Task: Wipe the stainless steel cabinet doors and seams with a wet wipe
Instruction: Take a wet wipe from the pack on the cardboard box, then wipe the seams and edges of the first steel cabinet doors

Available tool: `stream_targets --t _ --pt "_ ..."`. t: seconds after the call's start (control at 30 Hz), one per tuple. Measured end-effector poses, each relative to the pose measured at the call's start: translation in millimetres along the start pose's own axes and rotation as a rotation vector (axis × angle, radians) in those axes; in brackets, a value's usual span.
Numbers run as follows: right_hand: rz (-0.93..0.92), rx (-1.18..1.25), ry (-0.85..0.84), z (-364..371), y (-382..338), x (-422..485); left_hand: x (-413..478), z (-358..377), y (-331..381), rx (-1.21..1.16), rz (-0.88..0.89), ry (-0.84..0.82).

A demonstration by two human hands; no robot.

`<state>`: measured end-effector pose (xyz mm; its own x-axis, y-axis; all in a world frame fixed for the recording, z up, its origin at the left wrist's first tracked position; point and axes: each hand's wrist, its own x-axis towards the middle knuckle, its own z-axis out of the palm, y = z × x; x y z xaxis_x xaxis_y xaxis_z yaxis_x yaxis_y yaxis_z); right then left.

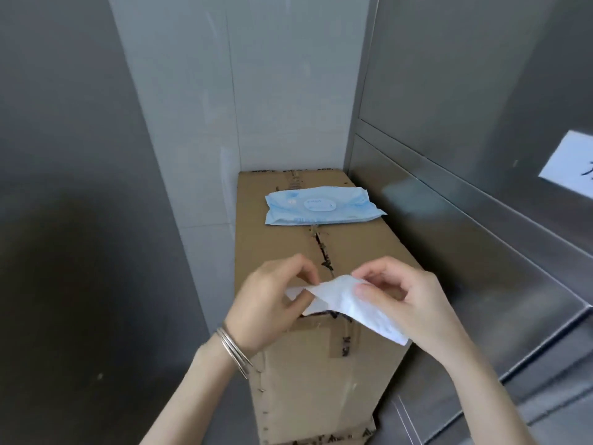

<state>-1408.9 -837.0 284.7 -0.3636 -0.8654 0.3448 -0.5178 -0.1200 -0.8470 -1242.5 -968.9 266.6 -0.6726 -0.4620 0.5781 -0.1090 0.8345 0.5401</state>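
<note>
A white wet wipe [346, 303] is stretched between both hands above the near end of a cardboard box [285, 245]. My left hand [272, 303] pinches its left corner between thumb and fingers. My right hand [407, 300] pinches its right side, and the wipe hangs down under that palm. A light blue wet wipe pack [321, 205] lies flat on the far end of the box, its lid closed. Stainless steel cabinet doors [481, 91] rise on the right, with a horizontal seam [449, 200] and a slanted lower panel beneath.
A dark steel panel [64, 187] stands on the left. Pale wall tiles [256, 91] fill the narrow gap behind the box. A white paper label [571, 165] is stuck on the right cabinet. Silver bangles [234, 351] circle my left wrist.
</note>
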Motion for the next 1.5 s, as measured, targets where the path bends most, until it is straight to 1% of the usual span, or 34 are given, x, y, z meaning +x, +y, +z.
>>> stream_targets --t 0.13,0.2,0.3,0.37,0.5,0.6,0.67,0.73,0.77,0.87,0.93,1.03,1.1,1.2,1.3,1.37,1.4,1.43,1.47,1.5 --pt "0.087 -0.050 -0.212 11.1 -6.4 -34.6 -47.0 -6.4 34.6 0.002 -0.071 0.089" --pt "0.058 -0.057 -0.285 20.7 -12.2 -53.9 -72.4 -10.7 49.2 -0.033 -0.196 0.119" --pt "0.039 -0.021 -0.373 37.1 -21.6 -82.1 -110.7 -16.5 66.1 -0.081 -0.415 0.114" --pt "0.042 -0.028 -0.432 51.2 -25.1 -98.3 -134.9 -21.1 74.4 -0.103 -0.511 0.138" --pt "-0.002 -0.004 -0.435 81.7 -33.1 -122.4 -177.7 -36.4 86.4 -0.172 -0.663 0.237" --pt "-0.025 0.046 -0.470 102.7 -41.8 -136.1 -208.6 -50.6 93.0 -0.309 -0.761 0.300" --pt "-0.047 0.073 -0.495 118.1 -48.1 -143.8 -230.6 -61.0 95.5 -0.342 -0.855 0.263" --pt "-0.066 0.088 -0.501 134.9 -56.1 -150.8 -255.0 -73.2 95.0 -0.284 -0.945 0.192" --pt "-0.073 0.089 -0.502 143.9 -60.5 -154.2 -267.3 -80.3 94.9 -0.265 -0.970 0.194" --pt "-0.065 0.106 -0.534 174.2 -75.6 -166.5 -301.6 -107.6 96.4 -0.236 -1.002 0.312" --pt "-0.037 0.104 -0.522 196.8 -85.3 -175.7 -324.5 -130.9 97.1 -0.227 -1.004 0.393" --pt "0.081 0.134 -0.492 233.2 -101.7 -193.2 -360.9 -170.4 98.1 -0.435 -0.981 0.540" --pt "0.188 0.179 -0.559 259.9 -116.4 -209.5 -386.3 -194.2 99.1 -0.525 -0.968 0.608" --pt "0.270 0.293 -0.694 299.0 -144.3 -236.5 -421.0 -223.7 96.9 -0.471 -0.969 0.665" --pt "0.318 0.442 -0.744 326.7 -174.1 -258.9 -451.4 -252.6 93.0 -0.316 -0.999 0.683" --pt "0.305 0.476 -0.745 342.3 -189.2 -270.0 -470.6 -270.7 91.0 -0.223 -1.027 0.691" --pt "0.273 0.454 -0.718 351.1 -195.0 -274.9 -479.9 -278.7 90.4 -0.199 -1.036 0.700" --pt "0.219 0.398 -0.665 360.2 -200.9 -280.1 -488.6 -286.1 89.9 -0.192 -1.041 0.711" --pt "0.133 0.292 -0.572 369.4 -206.9 -284.8 -496.4 -293.0 89.3 -0.202 -1.041 0.718" --pt "0.016 0.133 -0.445 378.4 -212.9 -289.2 -503.1 -299.0 88.7 -0.230 -1.039 0.723"
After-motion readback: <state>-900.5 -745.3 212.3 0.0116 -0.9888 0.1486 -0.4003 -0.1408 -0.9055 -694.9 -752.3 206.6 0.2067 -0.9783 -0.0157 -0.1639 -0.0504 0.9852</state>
